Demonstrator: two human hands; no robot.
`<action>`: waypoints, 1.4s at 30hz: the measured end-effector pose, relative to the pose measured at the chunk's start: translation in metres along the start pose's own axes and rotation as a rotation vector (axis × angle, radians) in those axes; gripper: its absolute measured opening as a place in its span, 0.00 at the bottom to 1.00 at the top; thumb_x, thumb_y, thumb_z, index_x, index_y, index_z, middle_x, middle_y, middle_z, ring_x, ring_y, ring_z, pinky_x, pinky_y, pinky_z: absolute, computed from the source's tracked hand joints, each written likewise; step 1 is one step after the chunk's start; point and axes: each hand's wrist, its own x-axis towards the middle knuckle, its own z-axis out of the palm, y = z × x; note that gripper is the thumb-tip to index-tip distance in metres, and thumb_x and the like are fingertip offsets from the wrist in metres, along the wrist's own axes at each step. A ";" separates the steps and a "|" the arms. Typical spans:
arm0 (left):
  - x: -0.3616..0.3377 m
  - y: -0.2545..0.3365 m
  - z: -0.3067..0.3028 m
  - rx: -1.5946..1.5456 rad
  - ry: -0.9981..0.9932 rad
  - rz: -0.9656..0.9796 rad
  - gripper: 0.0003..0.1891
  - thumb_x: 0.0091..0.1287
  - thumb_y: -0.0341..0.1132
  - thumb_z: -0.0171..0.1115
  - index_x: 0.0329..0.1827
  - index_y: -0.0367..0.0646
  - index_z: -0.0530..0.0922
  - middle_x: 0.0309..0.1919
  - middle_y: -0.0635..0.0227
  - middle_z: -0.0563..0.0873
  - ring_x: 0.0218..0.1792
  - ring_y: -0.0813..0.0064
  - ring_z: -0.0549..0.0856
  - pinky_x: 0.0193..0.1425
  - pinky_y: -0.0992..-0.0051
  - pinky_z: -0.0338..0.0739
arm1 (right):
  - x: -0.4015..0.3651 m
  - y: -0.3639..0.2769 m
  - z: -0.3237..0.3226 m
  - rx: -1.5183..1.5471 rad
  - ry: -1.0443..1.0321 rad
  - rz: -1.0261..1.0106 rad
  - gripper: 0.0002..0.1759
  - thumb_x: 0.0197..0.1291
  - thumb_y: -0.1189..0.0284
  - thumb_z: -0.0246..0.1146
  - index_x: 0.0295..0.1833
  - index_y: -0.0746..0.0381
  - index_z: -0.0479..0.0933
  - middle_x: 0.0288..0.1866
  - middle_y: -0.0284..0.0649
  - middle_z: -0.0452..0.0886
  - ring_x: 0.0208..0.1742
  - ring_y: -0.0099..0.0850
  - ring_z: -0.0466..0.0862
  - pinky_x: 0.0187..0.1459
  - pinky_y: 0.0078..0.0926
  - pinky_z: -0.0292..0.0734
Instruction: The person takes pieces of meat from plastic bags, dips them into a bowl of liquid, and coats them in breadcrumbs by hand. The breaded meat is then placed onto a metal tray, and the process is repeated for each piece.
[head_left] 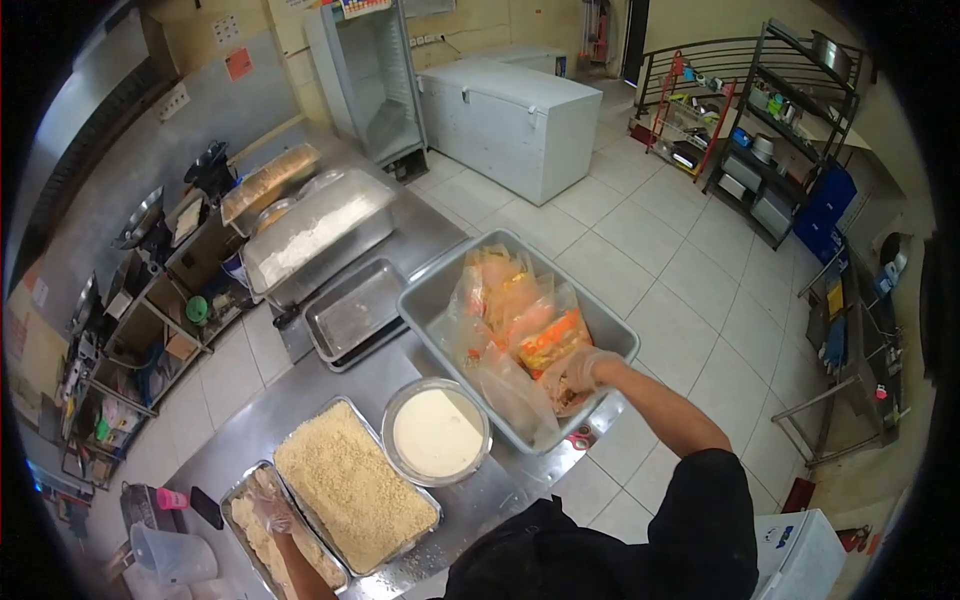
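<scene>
My left hand, in a clear plastic glove, rests over a narrow metal tray of pale, crumb-coated pieces. Its fingers look stretched out and lie on the pieces. My right hand, also gloved, reaches into a clear plastic bag at the near right end of a grey tub; its fingers are hidden among the plastic and some brownish contents. More bags with orange and yellow contents fill the tub. Between my hands are a wide tray of crumbs and a round container of creamy batter.
An empty metal tray and a deep pan of white flour stand farther along the steel table. A phone and a clear plastic jug are at the left. Beyond the table stands a white chest freezer.
</scene>
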 end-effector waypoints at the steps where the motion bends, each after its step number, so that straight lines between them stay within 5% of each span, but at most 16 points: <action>1: -0.012 -0.007 0.025 -0.159 0.177 0.006 0.30 0.77 0.46 0.37 0.78 0.45 0.48 0.78 0.60 0.51 0.76 0.61 0.54 0.77 0.60 0.49 | 0.008 0.015 0.007 -0.012 -0.032 -0.052 0.26 0.53 0.57 0.60 0.54 0.61 0.79 0.54 0.50 0.81 0.54 0.40 0.81 0.56 0.33 0.74; 4: -0.059 0.067 -0.071 -0.764 0.252 -0.295 0.30 0.76 0.42 0.43 0.77 0.40 0.52 0.75 0.57 0.60 0.74 0.63 0.60 0.78 0.71 0.48 | -0.066 0.003 -0.033 0.427 0.149 -0.050 0.23 0.52 0.66 0.63 0.55 0.60 0.77 0.51 0.47 0.82 0.54 0.37 0.82 0.54 0.30 0.76; 5: -0.066 0.071 -0.059 -0.750 0.343 -0.244 0.30 0.76 0.43 0.43 0.76 0.39 0.52 0.74 0.58 0.62 0.73 0.62 0.61 0.77 0.71 0.49 | -0.095 -0.008 -0.050 0.648 0.261 -0.022 0.22 0.51 0.69 0.65 0.55 0.58 0.77 0.50 0.44 0.82 0.53 0.35 0.82 0.54 0.29 0.77; 8: -0.074 0.104 -0.054 -1.019 0.449 -0.213 0.29 0.77 0.46 0.39 0.75 0.37 0.57 0.71 0.59 0.68 0.72 0.62 0.64 0.77 0.69 0.50 | -0.106 0.002 -0.031 1.272 0.500 -0.466 0.29 0.52 0.71 0.68 0.61 0.61 0.70 0.57 0.41 0.78 0.58 0.30 0.78 0.58 0.27 0.76; 11: -0.085 0.190 -0.157 -1.284 0.484 -0.155 0.29 0.78 0.51 0.36 0.70 0.37 0.65 0.67 0.57 0.72 0.72 0.62 0.64 0.76 0.67 0.52 | -0.119 -0.012 -0.024 1.682 0.528 -0.580 0.32 0.55 0.72 0.68 0.64 0.65 0.65 0.60 0.40 0.74 0.60 0.29 0.76 0.61 0.27 0.75; 14: -0.086 0.234 -0.204 -1.343 0.390 -0.004 0.31 0.77 0.54 0.36 0.68 0.38 0.68 0.67 0.56 0.72 0.72 0.62 0.65 0.76 0.64 0.53 | -0.110 -0.014 0.006 1.982 0.532 -0.473 0.30 0.57 0.71 0.68 0.64 0.65 0.65 0.59 0.41 0.75 0.59 0.29 0.77 0.60 0.26 0.75; 15: -0.084 0.245 -0.208 -1.329 0.390 0.059 0.31 0.76 0.55 0.37 0.67 0.38 0.70 0.67 0.57 0.73 0.72 0.61 0.65 0.75 0.63 0.54 | -0.111 -0.011 0.013 2.103 0.471 -0.552 0.28 0.56 0.78 0.66 0.62 0.61 0.67 0.58 0.40 0.74 0.59 0.30 0.76 0.57 0.24 0.78; 18: -0.077 0.271 -0.189 -1.521 0.352 0.127 0.30 0.76 0.54 0.37 0.67 0.38 0.70 0.66 0.58 0.73 0.72 0.61 0.65 0.75 0.63 0.54 | -0.111 -0.012 0.020 1.960 0.558 -0.451 0.27 0.60 0.69 0.66 0.63 0.64 0.67 0.57 0.39 0.75 0.56 0.28 0.78 0.55 0.24 0.78; 23: -0.075 0.290 -0.194 -1.772 0.261 0.330 0.36 0.74 0.58 0.43 0.71 0.33 0.61 0.65 0.52 0.72 0.69 0.61 0.68 0.77 0.62 0.51 | -0.132 -0.017 0.005 1.440 0.610 -0.049 0.20 0.66 0.68 0.58 0.61 0.64 0.68 0.44 0.38 0.80 0.43 0.26 0.83 0.43 0.24 0.81; 27: -0.076 0.293 -0.199 -1.690 0.181 0.187 0.35 0.74 0.58 0.43 0.70 0.34 0.64 0.64 0.53 0.74 0.68 0.61 0.69 0.76 0.62 0.52 | -0.157 -0.032 -0.019 1.263 0.556 0.144 0.16 0.67 0.69 0.54 0.57 0.64 0.70 0.38 0.39 0.81 0.34 0.31 0.86 0.40 0.27 0.82; 29: -0.077 0.294 -0.206 -1.682 0.181 0.202 0.35 0.73 0.58 0.43 0.68 0.34 0.66 0.63 0.54 0.75 0.68 0.61 0.69 0.76 0.63 0.53 | -0.164 -0.032 -0.027 1.078 0.531 0.230 0.15 0.66 0.70 0.55 0.55 0.64 0.72 0.39 0.44 0.81 0.39 0.35 0.85 0.44 0.32 0.81; 33: -0.082 0.309 -0.230 -1.686 0.177 0.291 0.34 0.73 0.58 0.44 0.66 0.35 0.69 0.61 0.56 0.77 0.67 0.61 0.70 0.75 0.63 0.54 | -0.151 -0.016 -0.003 0.385 1.123 0.009 0.14 0.62 0.72 0.57 0.52 0.65 0.74 0.44 0.52 0.80 0.52 0.41 0.81 0.54 0.37 0.76; 37: -0.098 0.348 -0.283 -1.966 0.139 0.478 0.32 0.72 0.57 0.47 0.63 0.35 0.72 0.60 0.57 0.78 0.66 0.60 0.71 0.74 0.62 0.56 | -0.173 -0.049 -0.042 0.636 0.997 -0.019 0.14 0.65 0.74 0.57 0.55 0.64 0.76 0.46 0.46 0.78 0.58 0.42 0.75 0.59 0.34 0.71; 39: -0.095 0.373 -0.285 -1.608 0.088 0.462 0.26 0.71 0.52 0.51 0.63 0.40 0.73 0.59 0.57 0.77 0.67 0.60 0.69 0.73 0.59 0.58 | -0.164 -0.064 -0.045 0.743 1.000 -0.201 0.13 0.65 0.75 0.57 0.54 0.65 0.76 0.45 0.43 0.79 0.54 0.38 0.78 0.58 0.30 0.73; 40: -0.093 0.383 -0.282 -1.550 0.030 0.541 0.24 0.69 0.38 0.56 0.67 0.43 0.68 0.62 0.60 0.74 0.68 0.64 0.67 0.74 0.62 0.58 | -0.160 -0.080 -0.053 1.005 0.929 -0.234 0.13 0.65 0.76 0.57 0.53 0.67 0.77 0.45 0.42 0.80 0.52 0.35 0.79 0.57 0.29 0.73; 42: -0.097 0.405 -0.301 -1.720 -0.145 0.621 0.28 0.65 0.39 0.64 0.67 0.44 0.68 0.66 0.59 0.69 0.70 0.63 0.64 0.75 0.60 0.58 | -0.155 -0.125 -0.069 1.515 0.720 -0.286 0.12 0.66 0.76 0.57 0.51 0.70 0.77 0.46 0.41 0.81 0.48 0.30 0.80 0.55 0.26 0.75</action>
